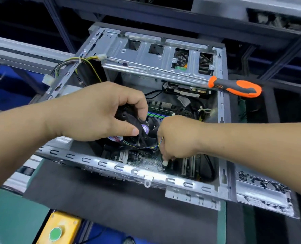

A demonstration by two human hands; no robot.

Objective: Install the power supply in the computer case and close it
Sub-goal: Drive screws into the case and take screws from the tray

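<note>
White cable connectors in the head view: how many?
3: two white connectors on the loose wires at the case's far left, one under the right hand fingertips near the board. Others may be hidden.

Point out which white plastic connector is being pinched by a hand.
The small white connector low over the motherboard, pinched by the right hand; the two other white connectors hang free upper left.

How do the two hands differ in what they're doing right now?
The left hand grips the black fan and holds it tilted above the board; the right hand reaches lower and pinches the fan's small white connector at the motherboard. Both work inside the open case.
</note>
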